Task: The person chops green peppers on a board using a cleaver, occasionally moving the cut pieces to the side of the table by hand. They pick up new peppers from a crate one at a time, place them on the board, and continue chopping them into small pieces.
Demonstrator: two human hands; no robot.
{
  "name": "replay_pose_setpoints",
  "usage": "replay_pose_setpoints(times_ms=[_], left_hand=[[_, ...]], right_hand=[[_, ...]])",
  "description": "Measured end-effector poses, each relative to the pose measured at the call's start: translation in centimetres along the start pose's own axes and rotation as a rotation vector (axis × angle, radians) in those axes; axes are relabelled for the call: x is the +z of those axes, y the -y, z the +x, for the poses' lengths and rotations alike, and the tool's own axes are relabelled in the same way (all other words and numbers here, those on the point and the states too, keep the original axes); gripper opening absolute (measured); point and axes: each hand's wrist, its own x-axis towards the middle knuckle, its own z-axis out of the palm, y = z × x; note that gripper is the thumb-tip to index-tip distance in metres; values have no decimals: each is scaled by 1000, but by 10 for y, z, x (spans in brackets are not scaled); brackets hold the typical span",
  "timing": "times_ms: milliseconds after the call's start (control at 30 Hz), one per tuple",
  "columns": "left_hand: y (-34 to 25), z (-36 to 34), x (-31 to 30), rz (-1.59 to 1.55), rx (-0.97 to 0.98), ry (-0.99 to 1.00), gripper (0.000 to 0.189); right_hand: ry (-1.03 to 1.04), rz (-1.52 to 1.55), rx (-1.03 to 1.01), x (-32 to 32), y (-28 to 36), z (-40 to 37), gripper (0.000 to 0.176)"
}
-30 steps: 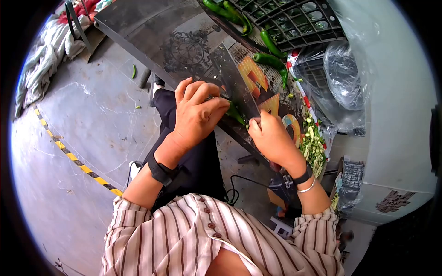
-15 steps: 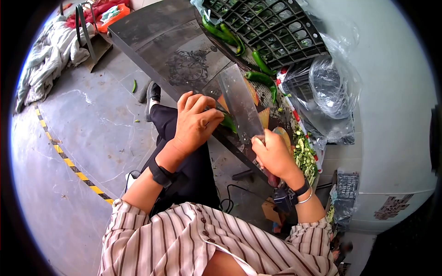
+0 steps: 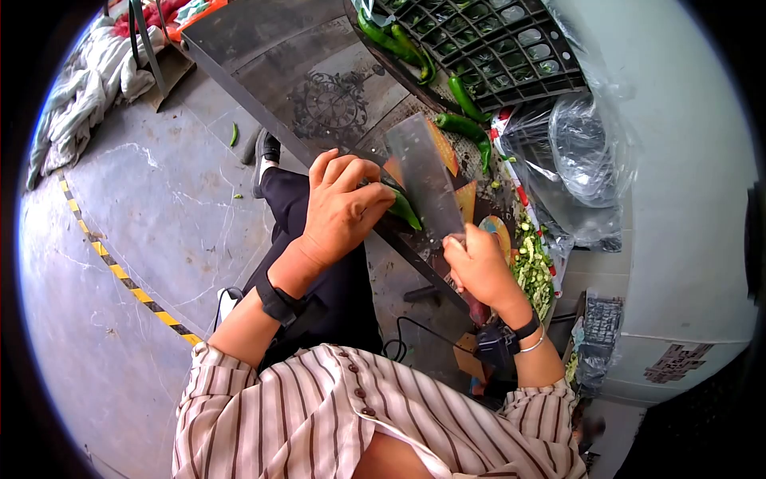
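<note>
My left hand (image 3: 345,203) is closed on a green chili pepper (image 3: 405,211), which sticks out past the fingers toward the blade. Its other end is hidden under my hand. A broad cleaver (image 3: 427,174) is gripped by its handle in my right hand (image 3: 479,267), the blade just right of the pepper and slightly apart from it. Chopped green pepper pieces (image 3: 533,271) lie heaped along the right side of the table, beyond my right hand. Several whole peppers (image 3: 467,132) rest farther up, near the crate.
A black plastic crate (image 3: 499,48) holding green peppers stands at the table's (image 3: 263,56) top right. Clear plastic bags (image 3: 574,168) lie beside it. One pepper (image 3: 234,134) is on the floor at left. Cloths (image 3: 88,88) and a dustpan (image 3: 169,76) are at upper left.
The cleaver and my right hand have shifted slightly to the right, leaving a wider gap from the pepper, more of which shows. My left hand keeps nearly the same place.
</note>
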Motion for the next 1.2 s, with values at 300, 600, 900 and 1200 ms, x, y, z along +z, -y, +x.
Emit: replay_pose_setpoints(times_ms=[300, 600, 900, 1200], left_hand=[[0, 0, 0, -4, -13, 6, 17], [-2, 0, -2, -16, -20, 19, 18], [-1, 1, 0, 2, -15, -15, 17], [-2, 3, -1, 15, -9, -18, 14]], right_hand=[[4, 80, 17, -1, 6, -8, 19], [5, 9, 36, 6, 7, -4, 22], [73, -149, 109, -3, 21, 3, 19], [-43, -168, -105, 13, 10, 45, 24]])
